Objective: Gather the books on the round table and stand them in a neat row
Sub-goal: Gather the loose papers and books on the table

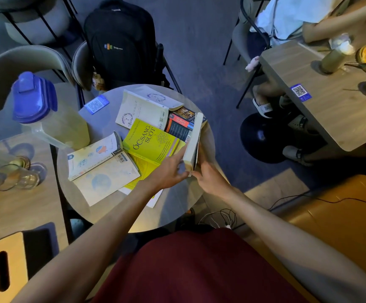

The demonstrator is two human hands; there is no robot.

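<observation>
One cream-edged paperback book [192,141] stands on its edge at the right side of the round grey worktop [103,206]. The right hand [210,179] grips its near corner and the left hand [169,171] presses straight fingers on its cover. The yellow paperback [153,139] and the other books lie flat, so most of the work seems left.
</observation>
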